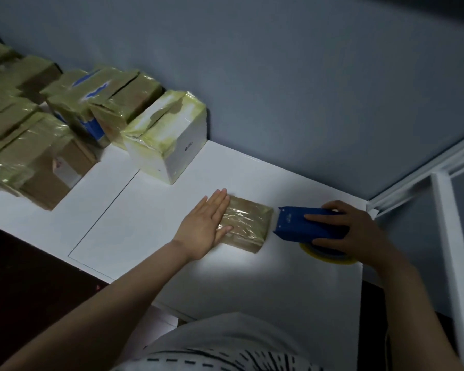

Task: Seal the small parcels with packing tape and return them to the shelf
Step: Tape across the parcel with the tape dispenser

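A small flat brown parcel (248,223) wrapped in glossy tape lies on the white table (265,285). My left hand (206,226) presses flat on the parcel's left end, fingers straight. My right hand (359,228) grips a blue tape dispenser (303,223) just right of the parcel; its front edge sits close to the parcel's right side. The yellowish tape roll (330,257) shows under the dispenser.
Several taped parcels (32,145) are piled at the table's left. A white taped box (169,137) stands against the grey wall behind the small parcel. A white metal frame (447,236) rises at the right edge. The floor at the lower left is dark.
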